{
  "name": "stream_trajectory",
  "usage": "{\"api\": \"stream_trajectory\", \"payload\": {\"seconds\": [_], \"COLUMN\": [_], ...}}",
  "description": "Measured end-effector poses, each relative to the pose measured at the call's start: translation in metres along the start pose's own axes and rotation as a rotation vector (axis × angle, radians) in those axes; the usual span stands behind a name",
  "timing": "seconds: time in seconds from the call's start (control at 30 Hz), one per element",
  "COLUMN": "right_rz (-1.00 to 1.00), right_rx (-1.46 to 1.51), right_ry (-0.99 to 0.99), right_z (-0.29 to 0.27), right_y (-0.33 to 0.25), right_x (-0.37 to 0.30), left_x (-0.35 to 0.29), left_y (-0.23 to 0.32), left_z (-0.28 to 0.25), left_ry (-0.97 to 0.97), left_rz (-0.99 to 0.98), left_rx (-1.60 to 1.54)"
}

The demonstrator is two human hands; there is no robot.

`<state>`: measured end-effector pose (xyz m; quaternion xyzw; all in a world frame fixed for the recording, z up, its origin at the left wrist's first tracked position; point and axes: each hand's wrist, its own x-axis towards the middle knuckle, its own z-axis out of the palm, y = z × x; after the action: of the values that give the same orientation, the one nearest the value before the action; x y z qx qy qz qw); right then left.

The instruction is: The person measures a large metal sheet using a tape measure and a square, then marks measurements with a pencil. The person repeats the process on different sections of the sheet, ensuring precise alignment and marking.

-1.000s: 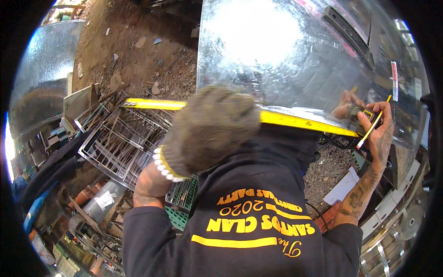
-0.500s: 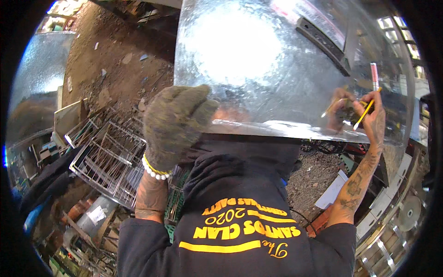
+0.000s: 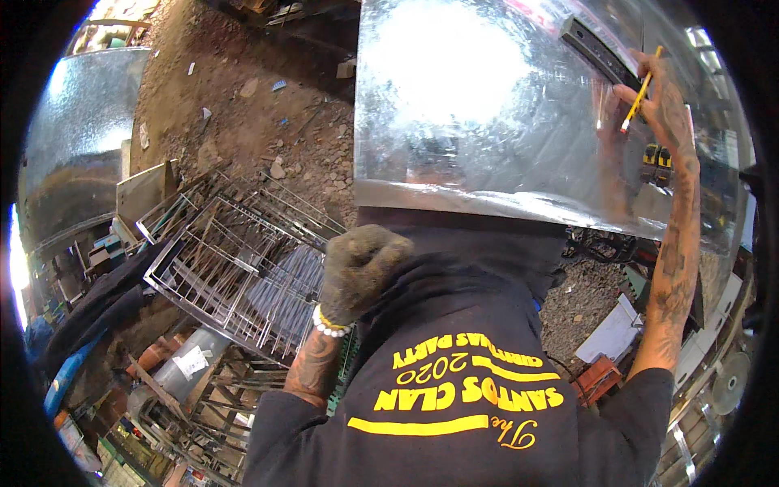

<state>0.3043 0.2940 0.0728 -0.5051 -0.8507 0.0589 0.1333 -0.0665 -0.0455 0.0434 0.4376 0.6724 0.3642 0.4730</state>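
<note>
My left hand (image 3: 363,272), in a dark, dirty work glove, is curled into a fist just off the near left corner of a shiny metal sheet (image 3: 479,154). Nothing sticks out of it, and it is close to my dark shirt. My bare right hand (image 3: 667,105) is over the sheet's right side, gripping a yellow pencil (image 3: 641,99) that slants between the fingers. Thumb and fingertips reach the near end of a dark, straight metal bar (image 3: 596,49) lying on the sheet.
Beside my right forearm, a yellow-and-black object (image 3: 656,158) rests on the sheet. To the left stand a wire rack (image 3: 243,276) and another metal sheet (image 3: 81,146). Lower left is scrap with a grey cylinder (image 3: 191,365). A white panel (image 3: 613,331) lies below right.
My right hand has gone forward to the bar, pencil still held. The gloved left hand has drawn back from the sheet's edge toward my body. The view has shifted, moving the sheet rightward.
</note>
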Motion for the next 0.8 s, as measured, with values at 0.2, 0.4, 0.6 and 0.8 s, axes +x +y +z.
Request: {"api": "stream_trajectory", "payload": {"seconds": [0.2,0.4,0.6,0.8], "right_rz": [-0.136,-0.181,-0.493,-0.566], "right_rx": [0.051,0.292,0.408,0.652], "right_ry": [-0.079,-0.098,-0.366,-0.371], "right_z": [-0.002,-0.051,-0.028,0.028], "right_y": [0.000,-0.113,-0.240,-0.286], "right_x": [0.011,-0.043,-0.094,-0.111], "left_x": [0.015,0.012,-0.003,-0.038], "left_y": [0.006,0.016,0.002,-0.050], "left_z": [0.014,0.029,0.040,0.017], "left_ry": [-0.171,-0.345,-0.453,-0.305], "left_rz": [0.289,-0.033,0.024,-0.035], "left_rx": [0.172,-0.292,-0.789,-0.195]}}
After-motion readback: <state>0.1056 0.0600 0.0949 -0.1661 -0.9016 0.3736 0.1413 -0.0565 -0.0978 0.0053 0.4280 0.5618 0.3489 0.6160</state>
